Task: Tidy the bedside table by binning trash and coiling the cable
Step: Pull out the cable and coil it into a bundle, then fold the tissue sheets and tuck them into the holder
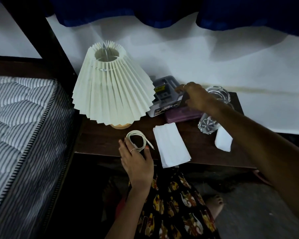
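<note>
The thin white charging cable (136,140), already wound into a small round coil, is lying near the front edge of the dark wooden bedside table (110,144), just in front of the lamp's wooden base. It is looking light and springy, so I judge the loops will want to open out if let go; the free plug end is sticking out to the right. The safest hold is probably across the whole bundle, pinching all loops together, not by the plug tip.

The left hand (136,163) is resting on the near side of the coil, fingers spread apart, with a fingertip touching the loops on either side; it is steadying the coil, not clamping it.

Just to the right, a folded white paper tissue (171,145) is lying flat, its near end reaching the table edge; being soft and very light, it is likely to crumple easily in a loose grasp. A second white paper piece (223,139) is sitting further right, beside a clear cut-glass tumbler (207,124), which looks fragile and slippery.

The right hand (197,97) is reaching to the back of the table, fingers curled over a dark flat object on a purple book (183,114); whether they are closed on it I cannot tell. The pleated cream lampshade (110,87) is standing at the left
</note>
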The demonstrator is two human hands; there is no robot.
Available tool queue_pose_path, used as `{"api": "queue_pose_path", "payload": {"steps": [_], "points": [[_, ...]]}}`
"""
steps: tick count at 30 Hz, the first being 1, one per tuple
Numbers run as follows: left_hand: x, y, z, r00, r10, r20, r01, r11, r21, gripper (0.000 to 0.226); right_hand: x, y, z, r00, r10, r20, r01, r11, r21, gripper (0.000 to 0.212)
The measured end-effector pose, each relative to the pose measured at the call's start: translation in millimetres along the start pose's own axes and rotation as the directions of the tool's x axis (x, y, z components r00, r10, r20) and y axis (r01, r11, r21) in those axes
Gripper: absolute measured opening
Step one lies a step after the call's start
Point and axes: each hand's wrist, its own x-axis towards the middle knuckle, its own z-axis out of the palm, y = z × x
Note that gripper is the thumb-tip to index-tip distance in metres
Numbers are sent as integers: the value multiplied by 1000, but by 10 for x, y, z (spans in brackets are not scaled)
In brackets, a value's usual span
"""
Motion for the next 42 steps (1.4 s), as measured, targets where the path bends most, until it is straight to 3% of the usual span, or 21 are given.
{"api": "queue_pose_path", "payload": {"steps": [5, 13, 27, 42], "points": [[6, -36, 59, 1000, -13, 26, 11, 998, 60, 79, 139, -19, 18, 999, -29, 35, 27, 998, 63, 60], [8, -40, 125, 999, -21, 38, 16, 991, 135, 86, 236, 54, 99, 999, 41, 6, -41, 997, 69, 36], [21, -36, 161, 999, -31, 33, 25, 986, 163, 87, 378, 196, -44, 964, 250, -88, -246, 968, 54, 52], [36, -36, 164, 998, -45, 45, 36, 983, 179, 88, 474, 124, -47, 958, 273, -87, -269, 961, 59, 47]]}}
